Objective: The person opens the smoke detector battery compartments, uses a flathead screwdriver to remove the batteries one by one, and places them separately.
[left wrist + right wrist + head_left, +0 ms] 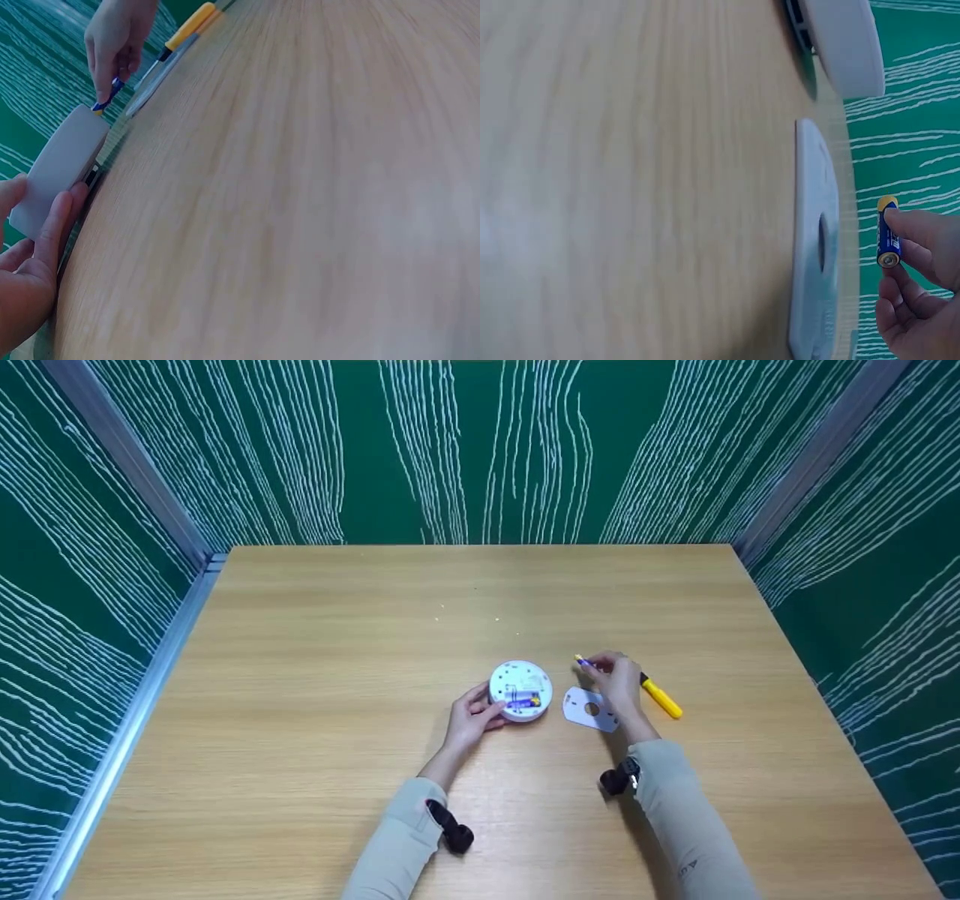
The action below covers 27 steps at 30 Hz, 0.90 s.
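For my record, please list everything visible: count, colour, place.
Round device: 1, white, in left hand
Batteries: 2, blue and yellow, one inside device, one in right hand
Holed plate: 1, white, on table, right of device
Tool: 1, yellow-handled, right of right hand
Specks: several, whitish, beyond device
Table: 1, light brown, underneath
Walls: 3, green, white-lined, left, back, right
Corner posts: 2, grey, back corners
Rail: 1, silver, table's left
Wrist cameras: 2, black, at cuffs
Sleeves: 2, pale grey, forearms
Hands: 2, bare, gripping device and battery
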Each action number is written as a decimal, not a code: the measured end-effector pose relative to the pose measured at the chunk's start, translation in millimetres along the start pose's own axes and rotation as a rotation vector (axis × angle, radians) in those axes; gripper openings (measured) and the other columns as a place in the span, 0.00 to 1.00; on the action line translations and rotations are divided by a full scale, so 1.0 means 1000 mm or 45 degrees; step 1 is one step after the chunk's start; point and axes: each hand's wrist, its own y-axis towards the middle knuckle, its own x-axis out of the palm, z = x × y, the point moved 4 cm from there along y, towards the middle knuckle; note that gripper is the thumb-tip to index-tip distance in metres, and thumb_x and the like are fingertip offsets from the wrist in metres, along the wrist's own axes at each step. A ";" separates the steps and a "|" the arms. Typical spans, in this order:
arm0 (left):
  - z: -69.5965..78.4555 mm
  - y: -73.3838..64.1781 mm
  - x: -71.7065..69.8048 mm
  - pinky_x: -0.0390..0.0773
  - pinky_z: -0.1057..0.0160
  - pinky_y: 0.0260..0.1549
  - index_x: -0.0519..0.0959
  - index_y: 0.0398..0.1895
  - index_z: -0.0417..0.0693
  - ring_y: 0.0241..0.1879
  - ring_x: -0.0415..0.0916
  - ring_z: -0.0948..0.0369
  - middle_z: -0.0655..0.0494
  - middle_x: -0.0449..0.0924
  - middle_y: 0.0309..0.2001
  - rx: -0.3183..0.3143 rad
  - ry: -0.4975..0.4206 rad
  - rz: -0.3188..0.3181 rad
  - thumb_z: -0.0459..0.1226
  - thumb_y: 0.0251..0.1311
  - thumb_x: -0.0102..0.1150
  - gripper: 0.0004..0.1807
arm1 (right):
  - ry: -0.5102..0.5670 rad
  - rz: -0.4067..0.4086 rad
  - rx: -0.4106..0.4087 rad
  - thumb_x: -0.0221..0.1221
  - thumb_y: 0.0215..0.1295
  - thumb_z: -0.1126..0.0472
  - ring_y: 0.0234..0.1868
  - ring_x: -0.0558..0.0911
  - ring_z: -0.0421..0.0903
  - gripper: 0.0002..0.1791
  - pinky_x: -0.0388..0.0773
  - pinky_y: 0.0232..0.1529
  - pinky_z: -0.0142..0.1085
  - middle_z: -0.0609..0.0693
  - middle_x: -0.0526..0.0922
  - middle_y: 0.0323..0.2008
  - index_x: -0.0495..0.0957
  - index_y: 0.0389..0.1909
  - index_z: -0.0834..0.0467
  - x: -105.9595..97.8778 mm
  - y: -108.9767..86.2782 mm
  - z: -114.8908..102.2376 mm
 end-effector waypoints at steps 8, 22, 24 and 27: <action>0.003 -0.002 0.000 0.82 0.58 0.30 0.60 0.60 0.31 0.28 0.79 0.57 0.36 0.72 0.49 -0.004 -0.018 -0.014 0.26 0.52 0.57 0.30 | -0.082 0.071 0.053 0.59 0.57 0.63 0.33 0.74 0.50 0.09 0.73 0.31 0.34 0.58 0.78 0.32 0.79 0.36 0.65 -0.001 0.008 0.010; 0.001 -0.002 0.000 0.82 0.60 0.30 0.62 0.59 0.32 0.28 0.79 0.58 0.36 0.70 0.52 0.007 -0.013 -0.019 0.27 0.53 0.57 0.29 | -0.095 0.048 0.221 0.55 0.60 0.64 0.36 0.74 0.52 0.10 0.75 0.37 0.38 0.60 0.77 0.35 0.77 0.39 0.66 -0.005 0.016 0.023; 0.001 -0.001 0.000 0.82 0.60 0.30 0.62 0.59 0.32 0.28 0.79 0.58 0.36 0.69 0.53 0.007 -0.014 -0.019 0.27 0.53 0.57 0.29 | -0.093 0.044 0.228 0.55 0.61 0.64 0.36 0.74 0.51 0.10 0.76 0.37 0.38 0.60 0.77 0.36 0.77 0.39 0.66 -0.005 0.016 0.024; 0.000 -0.001 0.000 0.82 0.59 0.31 0.62 0.60 0.32 0.28 0.79 0.58 0.37 0.68 0.54 -0.003 -0.019 -0.019 0.27 0.53 0.57 0.29 | -0.103 0.047 0.237 0.54 0.61 0.64 0.36 0.73 0.51 0.10 0.76 0.37 0.37 0.60 0.77 0.36 0.77 0.40 0.66 -0.005 0.015 0.025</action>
